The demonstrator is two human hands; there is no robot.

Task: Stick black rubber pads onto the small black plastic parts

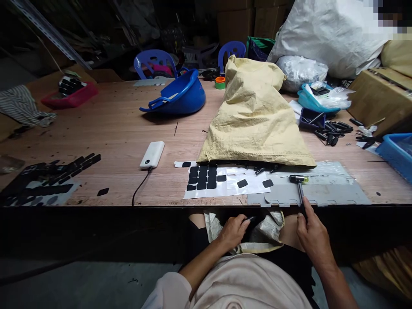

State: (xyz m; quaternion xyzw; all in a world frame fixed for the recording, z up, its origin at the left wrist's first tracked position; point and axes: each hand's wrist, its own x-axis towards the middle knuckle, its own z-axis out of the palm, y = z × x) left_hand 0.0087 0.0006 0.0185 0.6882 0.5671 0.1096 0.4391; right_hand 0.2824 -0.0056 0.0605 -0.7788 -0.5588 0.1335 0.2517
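Observation:
My right hand (314,234) is wrapped round the handle of a small hammer (300,189). The hammer has a dark head with a yellow face at one end and rests over a grey mat (328,194) at the table's front edge. Below that edge, over my lap, my left hand (232,232) is closed on a small black piece (250,218), whose kind I cannot make out. An open pale sack (273,227) lies across my lap under the left hand. On the table, a white sheet (228,189) bears rows of black rounded stickers (202,174).
A full yellow sack (254,116) stands behind the sheet, with small black parts along its lower edge. Left are a white power bank (152,154) with a cable and a tilted blue basin (183,94). Loose black parts (333,131) and a blue bin (395,154) are right.

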